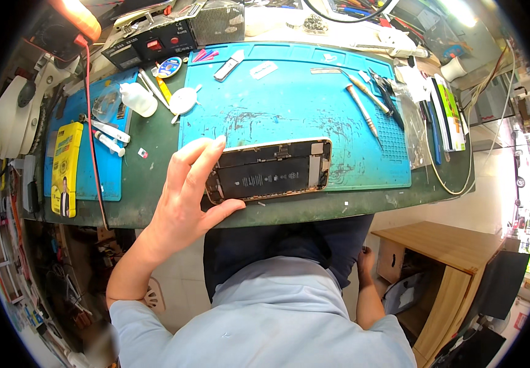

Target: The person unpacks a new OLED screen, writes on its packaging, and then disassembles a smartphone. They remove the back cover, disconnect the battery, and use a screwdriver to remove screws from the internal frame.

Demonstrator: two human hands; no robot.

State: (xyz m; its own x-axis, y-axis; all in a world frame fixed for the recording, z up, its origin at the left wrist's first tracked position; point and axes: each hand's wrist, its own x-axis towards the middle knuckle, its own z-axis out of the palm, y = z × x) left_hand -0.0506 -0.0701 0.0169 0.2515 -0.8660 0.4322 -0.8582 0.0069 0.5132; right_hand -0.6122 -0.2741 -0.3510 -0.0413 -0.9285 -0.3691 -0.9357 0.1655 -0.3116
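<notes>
An opened smartphone [273, 172] lies sideways near the front edge of the blue work mat [265, 104], with its black battery and inner boards showing. My left hand [185, 184] grips the phone's left end between the thumb at the near edge and the fingers at the far edge. Below the bench, by my right thigh and beside a wooden cabinet [443, 242], hangs my right hand [367, 260]. It is small and partly hidden there, so its fingers cannot be made out.
Two screwdrivers [363, 115] and black tweezers [387, 92] lie on the mat's right. To the left are a white bottle [139, 100], a round white dish [184, 101], syringes [110, 136] and a yellow box [67, 168]. A red cable [92, 135] crosses the bench's left part.
</notes>
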